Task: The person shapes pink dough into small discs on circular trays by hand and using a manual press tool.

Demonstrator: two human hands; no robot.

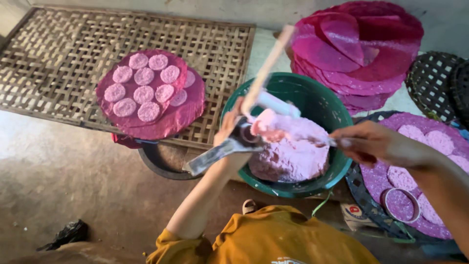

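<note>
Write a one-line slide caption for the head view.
Left hand lifts a scoop over a green bowl of pink paste; right hand scrapes.

Below you lies a bare concrete floor [73, 195], grey-brown and mottled, with a pale bright patch of light at the left. A woven bamboo lattice mat [58, 54] rests flat across the upper left. Behind it you see a strip of pale wall [273, 12]. A crumpled black scrap [68, 233] lies on the floor at lower left.
</note>
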